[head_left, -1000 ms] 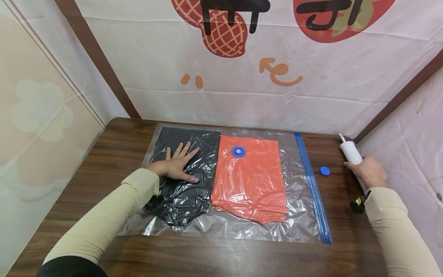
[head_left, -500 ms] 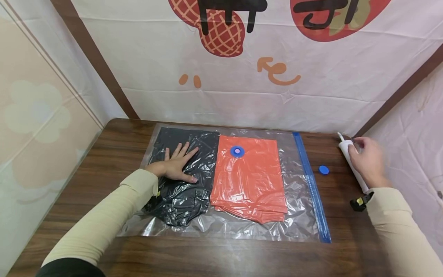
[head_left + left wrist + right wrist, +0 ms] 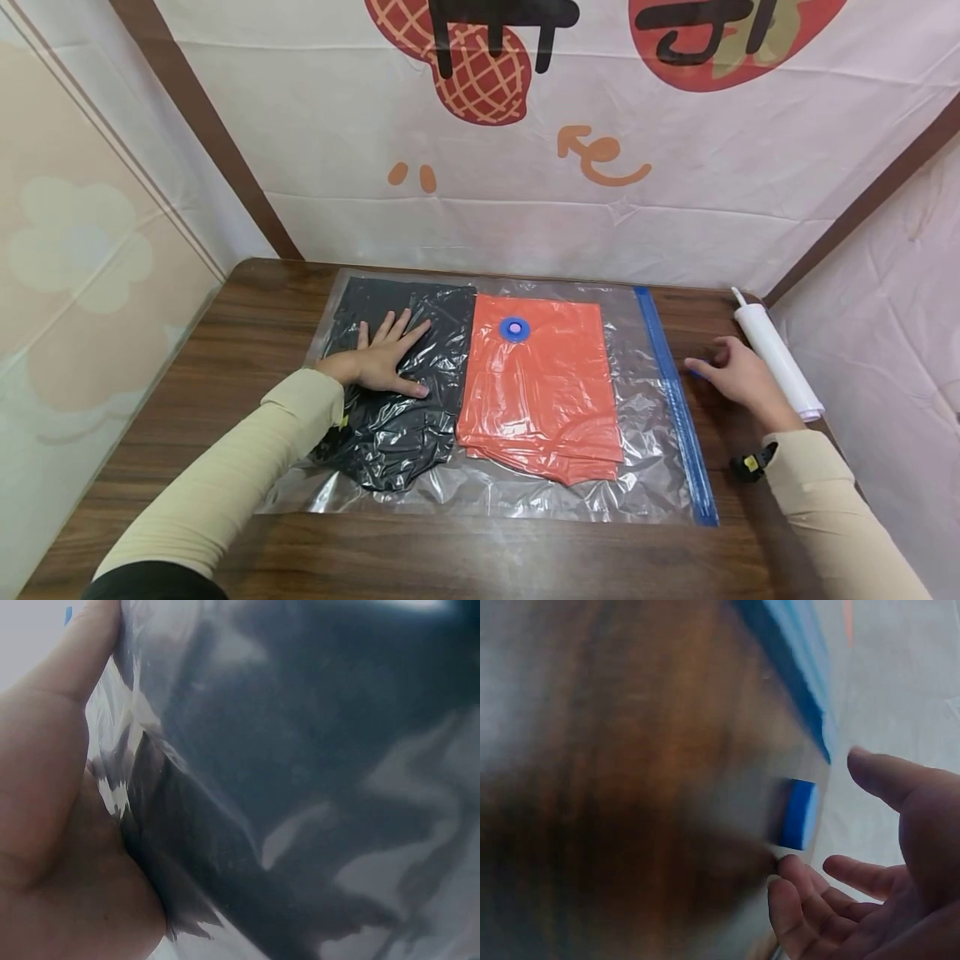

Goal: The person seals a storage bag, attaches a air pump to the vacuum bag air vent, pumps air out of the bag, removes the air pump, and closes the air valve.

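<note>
A clear vacuum storage bag [image 3: 525,502] lies flat, with a folded black item [image 3: 408,304] on its left side and a folded red item [image 3: 543,383] on its right. The bag's round blue valve [image 3: 515,329] sits over the red one. My left hand [image 3: 378,362] rests with fingers spread on the bag above the black item. Beside the bag's blue zip edge, my right hand [image 3: 738,379] reaches over a small blue cap [image 3: 799,814]. In the right wrist view, thumb and fingers are apart, with the fingertips just short of the cap.
A white hand pump [image 3: 780,358] lies along the table's right side, its thin handle pointing to the back. The brown wooden table [image 3: 480,558] meets a printed cloth wall [image 3: 480,233] at the back, with more cloth at both sides.
My right hand has let go of the pump and moved left to the blue cap. The pump lies turned slightly along the table's right side. My left hand has stayed in place.
</note>
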`<state>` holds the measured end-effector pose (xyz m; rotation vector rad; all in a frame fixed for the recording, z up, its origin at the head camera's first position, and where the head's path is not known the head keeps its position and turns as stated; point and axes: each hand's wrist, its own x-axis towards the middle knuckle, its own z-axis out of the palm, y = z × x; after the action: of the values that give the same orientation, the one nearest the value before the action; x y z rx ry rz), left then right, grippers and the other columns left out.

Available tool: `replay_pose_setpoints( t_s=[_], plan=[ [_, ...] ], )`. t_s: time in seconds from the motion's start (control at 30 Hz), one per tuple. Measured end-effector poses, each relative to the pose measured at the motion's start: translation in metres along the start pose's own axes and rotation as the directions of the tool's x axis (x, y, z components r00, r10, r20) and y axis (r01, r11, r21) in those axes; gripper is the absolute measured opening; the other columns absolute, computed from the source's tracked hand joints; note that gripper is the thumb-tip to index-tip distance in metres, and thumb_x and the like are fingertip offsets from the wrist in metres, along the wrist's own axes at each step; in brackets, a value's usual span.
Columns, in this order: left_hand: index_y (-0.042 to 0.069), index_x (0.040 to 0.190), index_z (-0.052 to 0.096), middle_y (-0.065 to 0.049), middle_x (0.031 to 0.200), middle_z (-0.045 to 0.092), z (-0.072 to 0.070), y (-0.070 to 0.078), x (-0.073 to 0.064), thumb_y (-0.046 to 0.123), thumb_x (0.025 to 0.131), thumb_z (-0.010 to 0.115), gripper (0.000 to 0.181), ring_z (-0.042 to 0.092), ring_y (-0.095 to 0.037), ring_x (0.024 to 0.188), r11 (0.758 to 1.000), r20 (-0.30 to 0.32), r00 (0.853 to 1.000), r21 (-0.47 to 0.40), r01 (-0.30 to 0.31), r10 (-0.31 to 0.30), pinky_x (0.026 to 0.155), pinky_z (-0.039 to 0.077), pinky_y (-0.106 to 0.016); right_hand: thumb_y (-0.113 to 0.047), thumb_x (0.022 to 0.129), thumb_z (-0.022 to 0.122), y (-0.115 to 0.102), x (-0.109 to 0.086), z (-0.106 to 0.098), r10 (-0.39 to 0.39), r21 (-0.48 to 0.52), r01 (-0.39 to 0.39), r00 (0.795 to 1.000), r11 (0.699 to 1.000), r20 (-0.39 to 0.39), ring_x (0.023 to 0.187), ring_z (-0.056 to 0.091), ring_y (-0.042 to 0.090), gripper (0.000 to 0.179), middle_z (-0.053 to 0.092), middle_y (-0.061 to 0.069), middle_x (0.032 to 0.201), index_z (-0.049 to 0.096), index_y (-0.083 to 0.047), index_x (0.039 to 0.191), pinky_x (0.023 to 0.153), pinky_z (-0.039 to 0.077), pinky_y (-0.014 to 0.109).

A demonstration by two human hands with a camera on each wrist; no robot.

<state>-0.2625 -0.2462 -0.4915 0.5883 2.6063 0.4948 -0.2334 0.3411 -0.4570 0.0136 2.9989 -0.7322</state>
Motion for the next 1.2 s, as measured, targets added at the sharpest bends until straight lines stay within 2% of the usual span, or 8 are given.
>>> replay_pose_setpoints(
  t_s=[0.17, 0.47, 0.63, 0.87, 1.07, 1.2],
  plan=[
    [0.023, 0.165, 0.001, -0.014, 0.167, -0.024, -0.001, 0.002, -0.001, 0.085, 0.069, 0.069, 0.133, -0.027, -0.038, 0.15, 1.0, 0.0, 1.0, 0.003, 0.001, -0.001, 0.107, -0.025, -0.071, -0.042, 0.095, 0.072, 0.002, -0.003, 0.004, -0.017, -0.004, 0.017, 1.0, 1.0, 0.024, 0.106, 0.057, 0.052, 0.078, 0.056, 0.04, 0.118, 0.045, 0.019, 0.133, 0.09, 0.047, 0.063],
    [0.024, 0.165, 0.001, -0.015, 0.167, -0.022, 0.0, 0.003, -0.002, 0.084, 0.07, 0.07, 0.132, -0.025, -0.039, 0.151, 1.0, -0.007, 1.0, 0.005, 0.004, -0.004, 0.107, -0.024, -0.071, -0.022, 0.089, 0.08, 0.008, -0.003, 0.015, -0.096, -0.004, 0.096, 0.994, 0.995, -0.054, 0.09, 0.063, 0.044, 0.053, 0.064, 0.035, 0.103, 0.059, 0.017, 0.116, 0.081, 0.051, 0.059],
    [0.023, 0.165, 0.002, -0.015, 0.167, -0.022, 0.0, 0.003, -0.001, 0.084, 0.069, 0.07, 0.132, -0.025, -0.039, 0.151, 1.0, -0.011, 1.0, 0.001, 0.0, 0.0, 0.107, -0.024, -0.071, -0.022, 0.089, 0.08, 0.011, -0.003, 0.018, -0.099, -0.002, 0.099, 0.992, 0.995, -0.082, 0.087, 0.063, 0.04, 0.048, 0.065, 0.032, 0.1, 0.061, 0.015, 0.114, 0.079, 0.052, 0.057],
    [0.023, 0.165, 0.002, -0.015, 0.167, -0.022, -0.001, 0.003, -0.001, 0.086, 0.068, 0.068, 0.133, -0.024, -0.039, 0.151, 1.0, -0.011, 1.0, 0.011, 0.005, -0.005, 0.107, -0.025, -0.07, -0.019, 0.089, 0.081, 0.011, -0.002, 0.019, -0.096, -0.008, 0.096, 0.991, 0.995, -0.097, 0.083, 0.062, 0.034, 0.041, 0.067, 0.027, 0.096, 0.064, 0.012, 0.11, 0.072, 0.051, 0.046],
    [0.024, 0.165, 0.002, -0.015, 0.167, -0.022, -0.004, 0.005, -0.003, 0.083, 0.07, 0.07, 0.131, -0.025, -0.04, 0.151, 1.0, -0.008, 1.0, 0.004, -0.002, 0.002, 0.107, -0.026, -0.07, -0.02, 0.093, 0.076, 0.005, -0.005, 0.016, -0.077, 0.013, 0.079, 0.992, 0.997, -0.1, 0.094, 0.062, 0.043, 0.038, 0.065, 0.031, 0.105, 0.061, 0.007, 0.114, 0.08, 0.05, 0.057],
    [0.023, 0.165, 0.003, -0.016, 0.167, -0.021, -0.004, 0.007, -0.004, 0.079, 0.073, 0.072, 0.129, -0.023, -0.041, 0.151, 1.0, -0.006, 1.0, 0.007, 0.002, -0.002, 0.107, -0.024, -0.071, -0.023, 0.094, 0.075, 0.0, -0.006, 0.014, -0.075, 0.026, 0.077, 0.993, 0.997, -0.091, 0.097, 0.063, 0.044, 0.04, 0.065, 0.032, 0.109, 0.06, 0.006, 0.117, 0.081, 0.05, 0.058]
  ],
)
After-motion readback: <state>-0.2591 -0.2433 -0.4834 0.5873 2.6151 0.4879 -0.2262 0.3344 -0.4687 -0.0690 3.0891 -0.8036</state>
